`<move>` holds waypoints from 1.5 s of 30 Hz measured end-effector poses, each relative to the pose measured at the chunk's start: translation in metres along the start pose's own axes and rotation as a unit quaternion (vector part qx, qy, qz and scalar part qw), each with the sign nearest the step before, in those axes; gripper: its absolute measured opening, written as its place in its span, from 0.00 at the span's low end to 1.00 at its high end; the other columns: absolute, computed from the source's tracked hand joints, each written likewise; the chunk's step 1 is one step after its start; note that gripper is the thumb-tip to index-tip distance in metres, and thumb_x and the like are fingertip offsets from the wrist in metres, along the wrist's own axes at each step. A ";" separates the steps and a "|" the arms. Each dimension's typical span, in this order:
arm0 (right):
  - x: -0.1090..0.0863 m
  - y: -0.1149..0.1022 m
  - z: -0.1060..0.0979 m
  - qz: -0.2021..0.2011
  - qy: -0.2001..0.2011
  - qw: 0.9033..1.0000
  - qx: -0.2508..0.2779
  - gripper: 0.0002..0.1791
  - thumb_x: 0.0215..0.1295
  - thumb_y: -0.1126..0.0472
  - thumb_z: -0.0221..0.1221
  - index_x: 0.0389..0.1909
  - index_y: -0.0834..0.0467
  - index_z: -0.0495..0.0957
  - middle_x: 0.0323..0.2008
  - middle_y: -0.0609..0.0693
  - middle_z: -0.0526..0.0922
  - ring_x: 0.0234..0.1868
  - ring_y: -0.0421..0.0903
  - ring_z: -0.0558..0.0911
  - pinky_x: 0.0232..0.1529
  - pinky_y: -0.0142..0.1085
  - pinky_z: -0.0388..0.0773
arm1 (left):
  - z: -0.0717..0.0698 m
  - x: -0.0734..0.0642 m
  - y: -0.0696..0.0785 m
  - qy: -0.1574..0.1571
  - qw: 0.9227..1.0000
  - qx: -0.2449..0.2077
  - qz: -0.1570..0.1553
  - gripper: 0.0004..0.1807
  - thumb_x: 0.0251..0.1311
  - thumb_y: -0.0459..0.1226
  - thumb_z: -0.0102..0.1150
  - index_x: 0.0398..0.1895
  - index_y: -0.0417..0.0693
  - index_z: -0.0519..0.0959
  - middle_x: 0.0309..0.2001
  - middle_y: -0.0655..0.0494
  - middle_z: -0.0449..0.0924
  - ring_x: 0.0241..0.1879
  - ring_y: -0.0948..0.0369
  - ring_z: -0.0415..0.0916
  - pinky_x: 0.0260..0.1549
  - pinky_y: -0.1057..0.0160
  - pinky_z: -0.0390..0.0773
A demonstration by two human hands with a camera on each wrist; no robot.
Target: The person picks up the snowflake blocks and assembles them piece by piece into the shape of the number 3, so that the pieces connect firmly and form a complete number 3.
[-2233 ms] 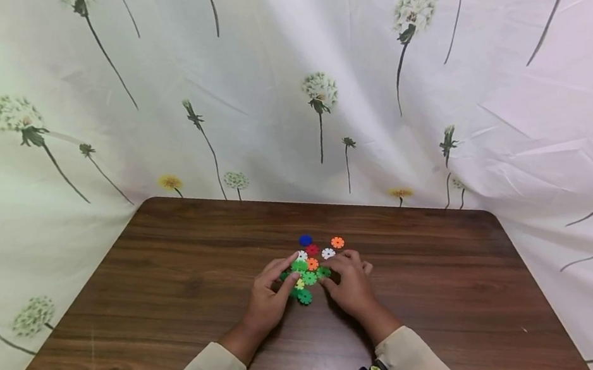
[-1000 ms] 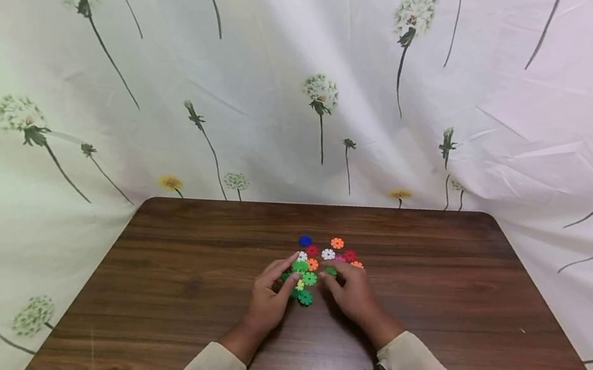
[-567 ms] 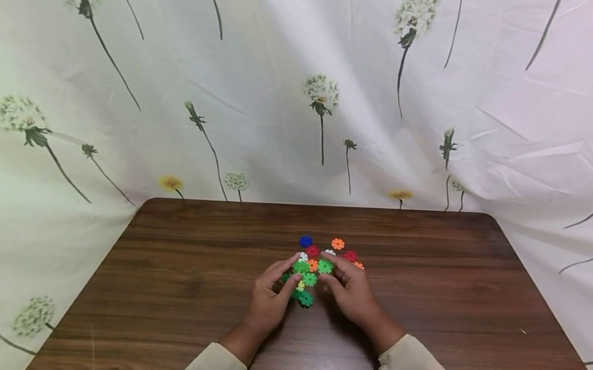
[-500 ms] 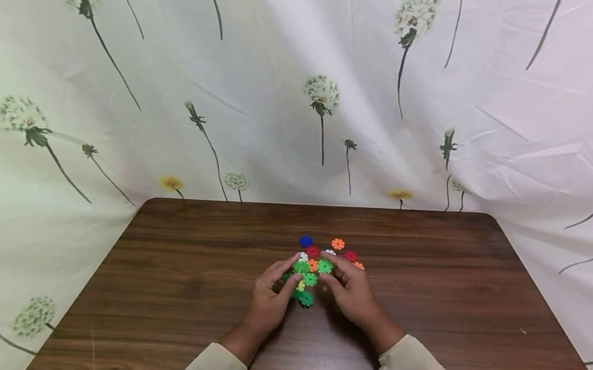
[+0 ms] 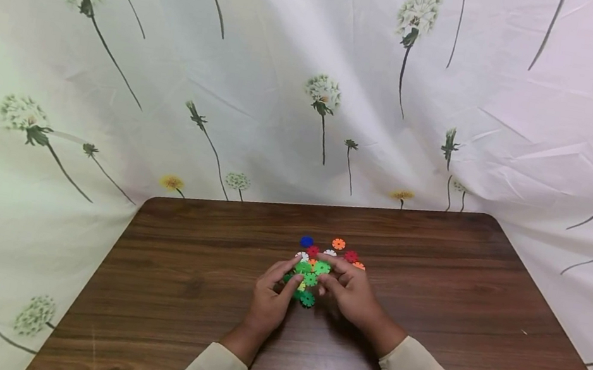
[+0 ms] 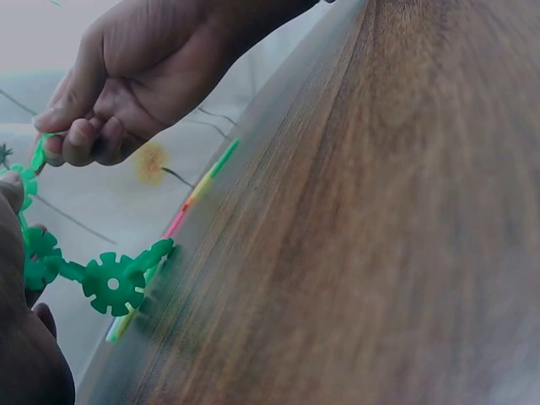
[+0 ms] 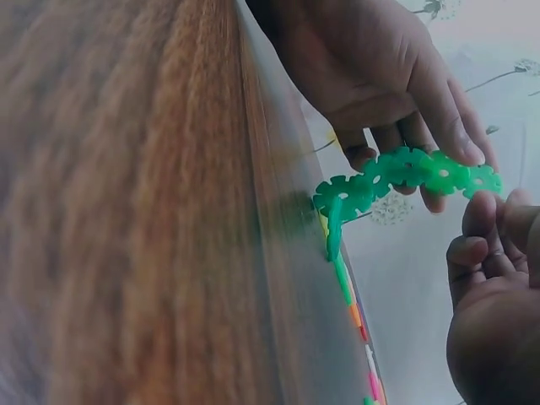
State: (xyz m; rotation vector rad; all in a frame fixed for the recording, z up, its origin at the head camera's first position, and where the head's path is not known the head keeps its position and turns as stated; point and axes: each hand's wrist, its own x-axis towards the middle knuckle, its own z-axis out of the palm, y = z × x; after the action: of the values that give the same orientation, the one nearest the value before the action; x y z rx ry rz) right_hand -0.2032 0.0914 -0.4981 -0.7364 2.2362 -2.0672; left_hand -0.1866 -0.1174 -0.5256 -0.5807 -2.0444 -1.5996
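My left hand [image 5: 268, 299] holds a chain of green snowflake discs [image 7: 409, 167], notched plastic pieces joined edge to edge. In the right wrist view the chain runs from the fingers down toward the table. Between thumb and index finger, my right hand [image 5: 357, 295] pinches a single green snowflake disc [image 5: 322, 268]. That disc meets the upper end of the chain; whether their notches interlock, I cannot tell. The left wrist view shows a lower green disc [image 6: 114, 284] of the chain, and the right hand [image 6: 160, 72] beyond it.
Loose discs lie flat beyond the hands: a blue disc [image 5: 306, 241], an orange disc [image 5: 338, 244], a red disc [image 5: 351, 256] and a white disc [image 5: 330, 253], among others. The brown wooden table [image 5: 189, 284] ends at a dandelion-print curtain [image 5: 262, 109].
My right hand has picked up a green disc from among the loose ones and brought it left against the chain. The left hand has stayed almost still, holding the chain.
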 end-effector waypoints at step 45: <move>-0.001 -0.010 0.003 0.069 -0.046 0.991 0.103 0.23 0.82 0.74 0.54 0.73 0.76 0.71 0.26 0.45 0.81 0.30 0.35 0.79 0.35 0.29 0.80 | 0.002 0.001 -0.001 -0.017 0.998 -0.050 0.039 0.19 0.70 0.21 0.64 0.63 0.25 0.82 0.55 0.34 0.88 0.60 0.66 0.84 0.58 0.74 0.83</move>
State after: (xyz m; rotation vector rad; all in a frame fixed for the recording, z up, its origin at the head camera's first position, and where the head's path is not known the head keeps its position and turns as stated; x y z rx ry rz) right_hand -0.1981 0.0886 -0.4890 -0.6290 1.9311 -2.1095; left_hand -0.1880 -0.1156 -0.5267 -0.7191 -1.9490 -1.6643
